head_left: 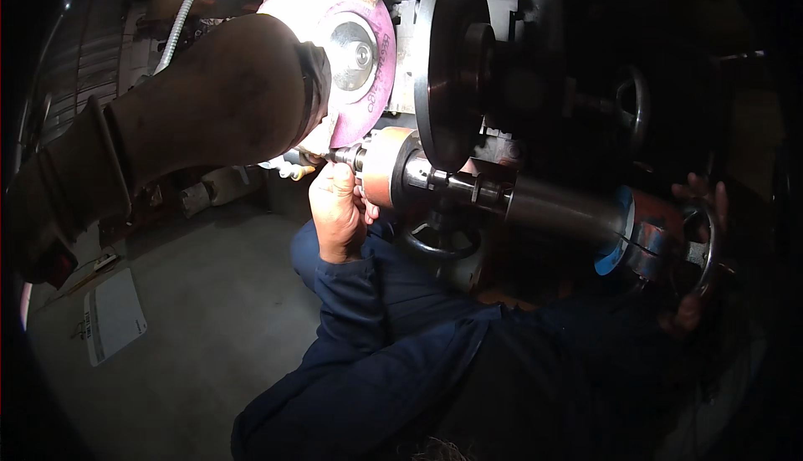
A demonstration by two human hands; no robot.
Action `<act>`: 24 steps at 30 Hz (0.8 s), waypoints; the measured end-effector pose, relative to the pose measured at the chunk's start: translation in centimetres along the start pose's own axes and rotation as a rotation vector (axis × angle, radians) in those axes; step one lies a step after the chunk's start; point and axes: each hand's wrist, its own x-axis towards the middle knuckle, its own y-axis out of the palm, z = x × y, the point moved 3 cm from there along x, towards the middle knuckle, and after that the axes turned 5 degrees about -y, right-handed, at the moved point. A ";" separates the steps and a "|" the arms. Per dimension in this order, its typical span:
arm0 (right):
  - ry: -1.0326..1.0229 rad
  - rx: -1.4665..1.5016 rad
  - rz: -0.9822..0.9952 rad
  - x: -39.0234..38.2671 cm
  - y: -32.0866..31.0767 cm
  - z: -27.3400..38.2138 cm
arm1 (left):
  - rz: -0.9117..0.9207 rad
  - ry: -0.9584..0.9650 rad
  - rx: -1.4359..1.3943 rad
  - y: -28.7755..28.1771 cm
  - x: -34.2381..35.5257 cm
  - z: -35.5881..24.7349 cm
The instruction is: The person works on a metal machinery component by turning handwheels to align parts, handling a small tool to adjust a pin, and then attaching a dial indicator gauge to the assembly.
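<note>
My left hand (336,214) is closed, thumb and fingers pinched around the small metal end of a shaft (345,156) just under a pink grinding wheel (381,72). What lies between the fingertips is partly hidden. Next to those fingers sits an orange-brown cylinder (389,164), in line with a bright metal spindle (427,174). Far to the right, in deep shadow, my right hand (705,197) is on the rim of a metal handwheel (709,252), its fingers at the top and another part of the hand showing low on the rim.
A large dark disc (452,68) stands right of the grinding wheel. A thick brown lamp-like arm (209,89) reaches in from the left. The long dark cylinder (560,210) ends at a blue collar (617,235). Another handwheel (443,239) sits below. A clipboard (115,317) lies lower left.
</note>
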 end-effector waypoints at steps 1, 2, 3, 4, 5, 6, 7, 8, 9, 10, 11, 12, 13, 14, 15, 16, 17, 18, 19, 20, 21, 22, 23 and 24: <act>-0.003 0.005 -0.002 -0.4 -0.4 -0.1 | -0.002 -0.006 -0.004 0.0 0.2 0.1; -0.002 0.013 -0.002 -0.6 -0.6 -0.2 | 0.000 -0.004 -0.012 0.0 0.4 0.3; -0.006 0.022 0.000 -0.8 -0.8 -0.4 | 0.010 -0.004 -0.022 0.1 0.3 0.3; -0.012 0.031 0.003 -1.0 -1.2 -0.5 | 0.021 -0.003 -0.032 0.1 0.3 0.2; -0.020 0.038 0.006 -1.0 -1.3 -0.7 | 0.016 0.004 -0.039 0.1 0.2 0.2; -0.017 0.040 0.002 -1.1 -1.4 -0.9 | 0.013 0.007 -0.047 -0.1 0.3 0.3; -0.015 0.049 -0.011 -1.2 -1.4 -1.2 | 0.033 0.022 -0.034 -0.3 0.4 0.4; -0.005 0.069 -0.028 -1.3 -1.5 -1.4 | 0.053 0.038 -0.020 -0.5 0.5 0.5; 0.026 0.098 -0.064 -1.5 -1.7 -1.4 | 0.052 0.031 -0.040 -0.3 0.7 0.6; 0.055 0.132 -0.111 -2.0 -1.2 -1.8 | 0.050 0.025 -0.058 -0.2 0.9 0.8; 0.107 0.185 -0.160 -2.3 -1.5 -1.7 | 0.078 0.033 -0.064 0.1 1.0 0.8; 0.152 0.250 -0.208 -2.0 -1.3 -1.7 | 0.099 0.048 -0.064 0.2 0.9 0.6; 0.148 0.212 -0.232 -1.7 -0.7 -1.3 | 0.166 0.073 -0.026 -0.5 1.0 0.7; 0.140 0.202 -0.224 -1.3 0.0 -0.9 | 0.168 0.077 -0.036 -1.0 1.0 0.7; 0.140 0.164 -0.224 -0.5 1.0 0.3 | 0.149 0.095 0.010 -0.9 1.4 0.9; 0.131 0.173 -0.200 0.7 2.3 0.4 | 0.090 0.133 0.083 -1.6 0.7 0.1; 0.112 0.193 -0.199 1.3 3.1 0.1 | 0.011 0.147 0.079 -2.4 0.0 -0.8; 0.098 0.181 -0.217 1.5 3.6 0.8 | -0.029 0.162 0.090 -2.4 0.0 -1.2; 0.092 0.166 -0.225 1.9 4.4 1.5 | -0.048 0.185 0.135 -2.7 0.1 -1.3; 0.086 0.150 -0.232 2.2 5.2 2.3 | -0.068 0.207 0.181 -2.8 0.2 -1.3; 0.188 0.130 -0.386 2.4 6.0 2.7 | -0.103 0.239 0.170 -3.0 0.0 -1.4; 0.289 0.109 -0.541 2.4 6.5 3.0 | -0.103 0.239 0.159 -3.1 -0.1 -1.2; 0.288 0.099 -0.535 2.8 7.1 3.4 | -0.165 0.312 0.170 -3.2 -0.2 -1.2; 0.323 0.085 -0.570 2.9 7.6 3.6 | -0.227 0.385 0.184 -3.5 -0.4 -1.3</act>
